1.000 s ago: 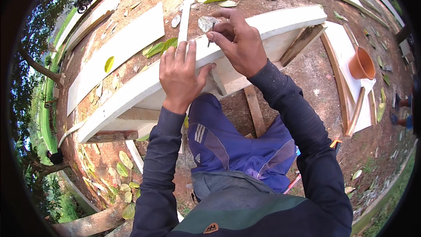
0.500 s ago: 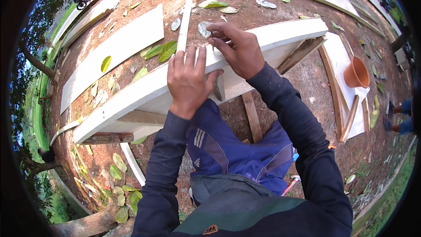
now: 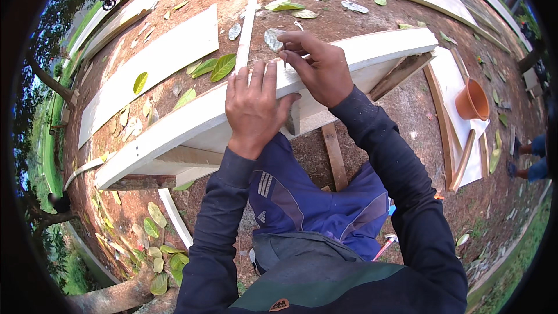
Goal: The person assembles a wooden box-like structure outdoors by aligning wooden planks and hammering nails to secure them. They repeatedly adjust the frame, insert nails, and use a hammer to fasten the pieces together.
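Note:
Across my lap stands a long white wooden frame point(image 3: 168, 134) on its edge, with its narrow side facing up. My left hand point(image 3: 251, 107) lies flat on that upper edge, fingers stretched over it and thumb along the near side. Just to its right, my right hand point(image 3: 317, 67) pinches a thin nail point(image 3: 285, 64), its point down at the white edge. Most of the nail is hidden by the fingers. Brown wooden crosspieces point(image 3: 401, 75) show inside the frame's right part.
A white panel point(image 3: 157, 72) and a narrow white strip point(image 3: 251, 23) lie beyond the frame. On the right, an orange pot point(image 3: 472, 100) rests by another white panel point(image 3: 444, 81). A hammer point(image 3: 386, 245) lies by my right hip. Another person's legs point(image 3: 532, 157) show far right.
Both hands hold nearly the same pose. The frame and hands sit very slightly farther right and lower in view.

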{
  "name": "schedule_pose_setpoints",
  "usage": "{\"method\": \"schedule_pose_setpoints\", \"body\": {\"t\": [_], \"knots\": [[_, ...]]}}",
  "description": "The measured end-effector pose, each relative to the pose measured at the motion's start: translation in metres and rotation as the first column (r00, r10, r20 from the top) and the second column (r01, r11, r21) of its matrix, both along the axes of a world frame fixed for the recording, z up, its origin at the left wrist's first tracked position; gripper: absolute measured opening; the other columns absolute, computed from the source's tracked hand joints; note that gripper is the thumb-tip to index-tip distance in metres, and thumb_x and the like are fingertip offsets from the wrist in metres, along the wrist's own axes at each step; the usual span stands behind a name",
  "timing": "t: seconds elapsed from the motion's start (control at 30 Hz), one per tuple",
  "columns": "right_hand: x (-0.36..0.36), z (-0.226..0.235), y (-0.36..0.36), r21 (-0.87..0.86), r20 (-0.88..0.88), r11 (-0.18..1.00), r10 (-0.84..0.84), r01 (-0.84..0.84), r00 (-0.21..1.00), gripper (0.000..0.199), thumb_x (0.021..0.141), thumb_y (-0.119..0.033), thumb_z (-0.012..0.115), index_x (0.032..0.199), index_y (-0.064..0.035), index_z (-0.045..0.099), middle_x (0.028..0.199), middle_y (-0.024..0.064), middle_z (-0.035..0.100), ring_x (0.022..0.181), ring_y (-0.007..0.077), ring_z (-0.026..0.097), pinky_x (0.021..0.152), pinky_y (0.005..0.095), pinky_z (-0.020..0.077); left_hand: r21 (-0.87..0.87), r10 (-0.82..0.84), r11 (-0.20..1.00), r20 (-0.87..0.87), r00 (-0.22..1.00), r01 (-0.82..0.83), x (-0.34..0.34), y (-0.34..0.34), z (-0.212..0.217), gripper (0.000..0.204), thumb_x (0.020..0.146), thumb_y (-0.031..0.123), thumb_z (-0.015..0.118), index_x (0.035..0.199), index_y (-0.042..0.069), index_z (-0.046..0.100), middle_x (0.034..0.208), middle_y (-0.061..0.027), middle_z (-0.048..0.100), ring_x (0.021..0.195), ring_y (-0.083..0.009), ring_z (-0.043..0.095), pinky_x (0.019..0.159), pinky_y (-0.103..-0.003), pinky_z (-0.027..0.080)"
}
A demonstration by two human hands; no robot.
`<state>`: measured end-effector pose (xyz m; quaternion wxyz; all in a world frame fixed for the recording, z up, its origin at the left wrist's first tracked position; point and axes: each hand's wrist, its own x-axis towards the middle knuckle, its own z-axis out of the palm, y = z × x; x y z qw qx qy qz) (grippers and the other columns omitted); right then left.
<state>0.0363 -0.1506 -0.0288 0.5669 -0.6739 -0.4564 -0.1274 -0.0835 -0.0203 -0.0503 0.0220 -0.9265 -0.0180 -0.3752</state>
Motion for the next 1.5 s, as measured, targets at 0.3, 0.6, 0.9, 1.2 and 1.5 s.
{"method": "schedule_pose_setpoints", "body": {"t": [0.3,0.6,0.9,1.2,1.5], "knots": [[-0.001,0.001,0.001,0.039,0.053,0.999,-0.007,0.005,0.999,0.024,0.097,-0.009,0.069,0.121,-0.0069,0.068,0.101,0.0161,0.076,0.092,0.0319,0.077,0.074,0.0391,0.06,-0.002,0.003,1.0,-0.005,1.0,-0.003,0.002,0.002,0.0,0.074,0.073,0.044,0.088,0.131,0.004,0.066,0.127,-0.014,0.068,0.118,-0.0351,0.061,0.107,-0.05,0.045],[-0.004,-0.001,0.002,0.031,0.04,1.0,-0.006,0.005,0.999,0.019,0.097,-0.007,0.07,0.115,-0.0011,0.07,0.099,0.0158,0.076,0.083,0.0277,0.076,0.068,0.036,0.0594,-0.093,-0.036,0.995,-0.018,0.999,0.034,0.0,0.0,0.004,0.069,0.07,0.039,0.09,0.125,0.006,0.066,0.129,-0.0095,0.068,0.115,-0.0352,0.061,0.103,-0.049,0.047],[-0.004,-0.001,0.001,0.024,0.102,0.999,0.029,-0.032,0.994,0.023,0.094,-0.002,0.065,0.117,-0.0013,0.069,0.091,0.016,0.068,0.082,0.0358,0.071,0.071,0.0415,0.0574,0.033,-0.067,0.997,-0.01,0.998,0.067,0.003,0.004,0.001,0.057,0.076,0.042,0.086,0.126,0.017,0.072,0.135,0.0061,0.069,0.114,-0.0366,0.061,0.101,-0.055,0.047],[-0.004,0.003,-0.01,0.018,0.125,1.0,-0.002,0.0,0.992,0.026,0.095,-0.004,0.063,0.12,-0.0011,0.069,0.107,0.0184,0.066,0.094,0.0364,0.069,0.079,0.0417,0.0571,0.108,-0.109,0.988,-0.015,0.994,0.11,0.009,-0.001,0.004,0.054,0.081,0.04,0.082,0.128,0.014,0.072,0.135,0.0019,0.07,0.113,-0.0371,0.061,0.099,-0.053,0.048],[-0.027,-0.146,-0.126,0.291,-0.177,0.762,-0.552,0.579,0.815,0.059,0.099,-0.023,0.072,0.155,-0.0222,0.053,0.139,0.0141,0.064,0.116,0.0356,0.066,0.09,0.046,0.0576,0.216,-0.098,0.972,0.038,0.994,0.088,0.001,0.011,0.007,0.06,0.085,0.052,0.077,0.137,0.023,0.069,0.133,0.0039,0.072,0.109,-0.037,0.063,0.101,-0.055,0.048]]}}
